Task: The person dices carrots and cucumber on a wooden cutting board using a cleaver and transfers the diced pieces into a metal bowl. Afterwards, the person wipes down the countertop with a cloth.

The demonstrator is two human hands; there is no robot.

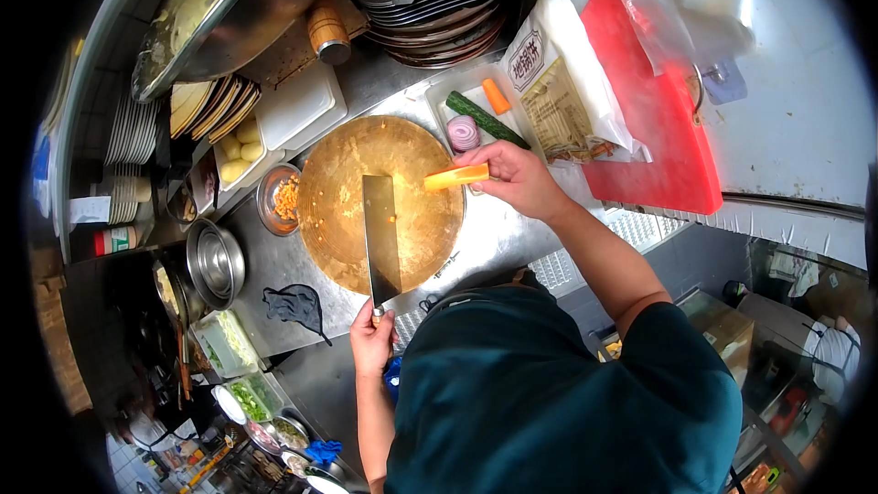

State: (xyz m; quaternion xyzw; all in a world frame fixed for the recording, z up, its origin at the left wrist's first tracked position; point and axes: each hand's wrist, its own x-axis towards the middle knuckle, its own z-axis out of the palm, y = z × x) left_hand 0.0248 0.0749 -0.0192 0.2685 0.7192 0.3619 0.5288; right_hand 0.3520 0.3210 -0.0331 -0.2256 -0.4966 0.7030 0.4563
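My left hand grips the handle of a cleaver, whose broad blade lies over the round wooden chopping board. Between the fingers of my right hand is a cut length of carrot, held above the board's right edge. A few small orange bits are scattered on the board. Beside it, a glass bowl contains diced carrot. Close to my right hand, a white tray holds another carrot piece, a cucumber and a peeled red onion.
A red cutting board and a white printed bag lie right of the tray. Stacked dark plates stand behind. Metal bowls and a black cloth are at left. Other people appear at the lower edges.
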